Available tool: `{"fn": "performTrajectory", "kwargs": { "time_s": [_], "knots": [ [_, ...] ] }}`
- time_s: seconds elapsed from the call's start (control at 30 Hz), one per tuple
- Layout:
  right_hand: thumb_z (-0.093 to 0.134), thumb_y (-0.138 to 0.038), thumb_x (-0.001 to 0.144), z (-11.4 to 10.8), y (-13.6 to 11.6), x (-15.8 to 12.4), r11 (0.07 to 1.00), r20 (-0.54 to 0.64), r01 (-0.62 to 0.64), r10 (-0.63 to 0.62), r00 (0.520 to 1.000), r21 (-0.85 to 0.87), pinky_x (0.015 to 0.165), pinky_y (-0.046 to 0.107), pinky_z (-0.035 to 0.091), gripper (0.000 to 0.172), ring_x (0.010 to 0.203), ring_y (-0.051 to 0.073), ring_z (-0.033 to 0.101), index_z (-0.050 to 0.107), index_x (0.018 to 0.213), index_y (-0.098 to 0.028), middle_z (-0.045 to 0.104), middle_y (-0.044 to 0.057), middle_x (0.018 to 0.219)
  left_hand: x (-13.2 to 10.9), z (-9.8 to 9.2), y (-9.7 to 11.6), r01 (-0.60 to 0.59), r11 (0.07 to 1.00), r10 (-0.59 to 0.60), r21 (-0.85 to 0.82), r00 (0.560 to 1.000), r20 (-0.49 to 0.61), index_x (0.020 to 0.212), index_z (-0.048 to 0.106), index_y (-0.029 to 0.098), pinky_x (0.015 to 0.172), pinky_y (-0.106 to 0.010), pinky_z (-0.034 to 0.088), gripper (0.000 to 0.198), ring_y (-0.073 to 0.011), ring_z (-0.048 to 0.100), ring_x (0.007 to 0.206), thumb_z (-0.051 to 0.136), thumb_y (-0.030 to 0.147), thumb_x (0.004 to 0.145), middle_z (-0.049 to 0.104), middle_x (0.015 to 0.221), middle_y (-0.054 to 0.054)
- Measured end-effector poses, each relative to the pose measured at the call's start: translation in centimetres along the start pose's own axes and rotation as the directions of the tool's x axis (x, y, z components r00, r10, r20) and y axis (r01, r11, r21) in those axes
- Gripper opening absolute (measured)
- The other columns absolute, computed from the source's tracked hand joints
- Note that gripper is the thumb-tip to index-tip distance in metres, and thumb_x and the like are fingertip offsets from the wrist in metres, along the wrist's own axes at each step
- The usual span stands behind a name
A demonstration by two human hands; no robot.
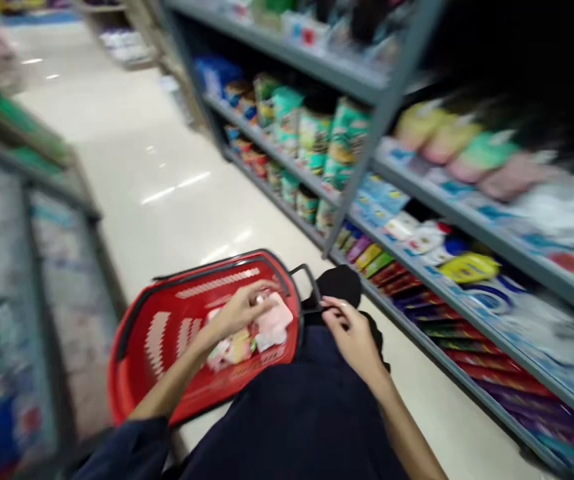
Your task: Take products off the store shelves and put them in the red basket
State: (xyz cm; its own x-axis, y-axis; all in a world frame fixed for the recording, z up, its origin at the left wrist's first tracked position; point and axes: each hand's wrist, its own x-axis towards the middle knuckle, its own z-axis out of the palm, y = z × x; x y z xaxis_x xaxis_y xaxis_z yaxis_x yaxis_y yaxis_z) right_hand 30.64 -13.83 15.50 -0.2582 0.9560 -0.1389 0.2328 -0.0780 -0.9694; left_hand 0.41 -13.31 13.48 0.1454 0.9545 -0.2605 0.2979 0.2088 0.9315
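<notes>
A red shopping basket (139, 360) with a dark rim is in front of me on the left. My left hand (247, 307) reaches over it, its thumb and fingers closed at the edge of a pale pink packet (275, 317); blur hides the exact hold. Beside that packet, small colourful packs (234, 350) lie in the basket. The fingers of my right hand (349, 327) are wrapped around the black basket handle (311, 283) at the basket's right end, close to my dark shoe (339, 285).
Grey shelving (357, 180) runs along the right with green-and-brown bags (311, 130), bottles with pump tops (484, 150) and a yellow pack (471, 267). Another blurred rack (41, 233) stands on the left. Between them the shiny pale floor (131, 153) stretches ahead.
</notes>
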Motion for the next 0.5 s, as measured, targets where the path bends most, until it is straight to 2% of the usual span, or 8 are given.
{"fn": "performTrajectory", "kwargs": {
  "time_s": [0.1, 0.2, 0.27, 0.33, 0.43, 0.5],
  "knots": [
    [0.071, -0.042, 0.093, -1.5, -2.7, 0.6, 0.998, 0.077, 0.050, -0.053, 0.996, 0.036, 0.080, 0.034, 0.057, 0.037, 0.094, 0.020, 0.071, 0.075, 0.125, -0.024, 0.077, 0.008, 0.116, 1.5, 5.3, 6.8, -0.055, 0.998, 0.058, -0.018, 0.964, 0.259, 0.108, 0.058, 0.023, 0.047, -0.019, 0.034, 0.039, -0.0085, 0.049, 0.051, 0.077, 0.050, 0.088, 0.062, 0.072, 0.006],
    [0.075, -0.048, 0.091, -4.5, -2.7, -0.6, 0.986, 0.041, 0.030, -0.037, 0.998, 0.166, 0.078, 0.030, 0.056, 0.036, 0.088, 0.017, 0.069, 0.076, 0.115, -0.020, 0.076, 0.006, 0.100, 3.2, 9.6, 11.3, -0.100, 0.994, 0.106, -0.037, 0.918, 0.381, 0.110, 0.054, 0.023, 0.043, -0.018, 0.030, 0.045, -0.0074, 0.046, 0.047, 0.080, 0.050, 0.085, 0.059, 0.066, 0.009],
    [0.080, -0.051, 0.086, -6.8, -2.8, -1.5, 0.972, -0.047, 0.048, -0.038, 0.998, 0.230, 0.080, 0.032, 0.056, 0.040, 0.087, 0.018, 0.069, 0.074, 0.109, -0.019, 0.075, 0.005, 0.096, 4.3, 11.7, 13.2, -0.115, 0.991, 0.130, -0.062, 0.907, 0.401, 0.113, 0.052, 0.023, 0.041, -0.018, 0.032, 0.050, -0.0079, 0.048, 0.045, 0.082, 0.050, 0.083, 0.059, 0.065, 0.010],
    [0.084, -0.052, 0.081, -9.2, -3.7, -2.0, 0.964, -0.169, 0.111, -0.071, 0.983, 0.241, 0.083, 0.034, 0.057, 0.043, 0.087, 0.019, 0.069, 0.072, 0.106, -0.019, 0.074, 0.006, 0.096, 5.5, 13.1, 14.9, -0.123, 0.984, 0.165, -0.129, 0.899, 0.406, 0.110, 0.054, 0.022, 0.045, -0.021, 0.043, 0.053, -0.0096, 0.055, 0.048, 0.086, 0.048, 0.078, 0.064, 0.068, 0.007],
    [0.083, -0.051, 0.080, -13.4, -6.9, -1.4, 0.960, -0.313, 0.229, -0.172, 0.934, 0.158, 0.084, 0.037, 0.059, 0.039, 0.088, 0.021, 0.069, 0.069, 0.104, -0.022, 0.074, 0.006, 0.098, 7.4, 14.4, 18.8, -0.204, 0.951, 0.279, -0.232, 0.891, 0.358, 0.099, 0.062, 0.018, 0.061, -0.028, 0.057, 0.046, -0.0139, 0.066, 0.061, 0.090, 0.043, 0.072, 0.072, 0.075, 0.000],
    [0.079, -0.046, 0.084, -16.5, -10.0, -0.3, 0.957, -0.339, 0.291, -0.267, 0.902, 0.020, 0.082, 0.038, 0.061, 0.031, 0.090, 0.022, 0.070, 0.068, 0.103, -0.025, 0.075, 0.006, 0.098, 9.1, 14.8, 22.7, -0.351, 0.912, 0.402, -0.212, 0.865, 0.299, 0.097, 0.069, 0.018, 0.067, -0.032, 0.059, 0.034, -0.0166, 0.069, 0.067, 0.086, 0.038, 0.075, 0.076, 0.082, -0.004]
  ]
}}
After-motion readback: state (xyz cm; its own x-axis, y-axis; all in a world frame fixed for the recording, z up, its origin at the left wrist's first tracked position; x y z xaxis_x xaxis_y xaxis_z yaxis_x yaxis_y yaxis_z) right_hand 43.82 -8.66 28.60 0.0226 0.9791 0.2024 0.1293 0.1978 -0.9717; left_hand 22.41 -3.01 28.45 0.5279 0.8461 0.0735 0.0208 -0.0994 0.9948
